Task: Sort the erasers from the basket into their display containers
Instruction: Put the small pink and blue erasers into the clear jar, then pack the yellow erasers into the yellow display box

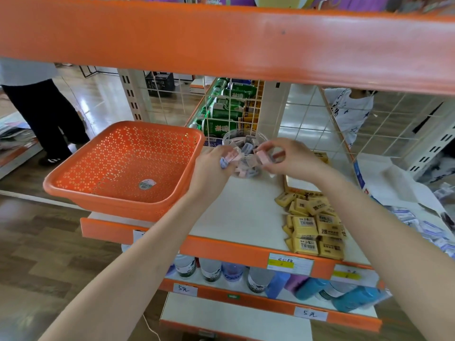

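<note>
An orange perforated basket (123, 166) sits on the left of the white shelf; only a sticker shows inside it. Behind my hands stands a clear round tub (243, 137) holding several pink and blue erasers. My left hand (211, 166) grips a small bunch of pink and blue erasers (227, 159) beside the tub's left wall. My right hand (288, 157) pinches a pink eraser (262, 157) in front of the tub. A heap of yellow wrapped erasers (314, 223) lies in an open box at the shelf's right front.
An orange shelf beam (221, 43) crosses overhead, close above. A wire grid panel (234, 107) backs the shelf, with green cans (221, 114) behind it. Bottles (211, 269) stand on the lower shelf. A person's legs (44, 114) are at the far left.
</note>
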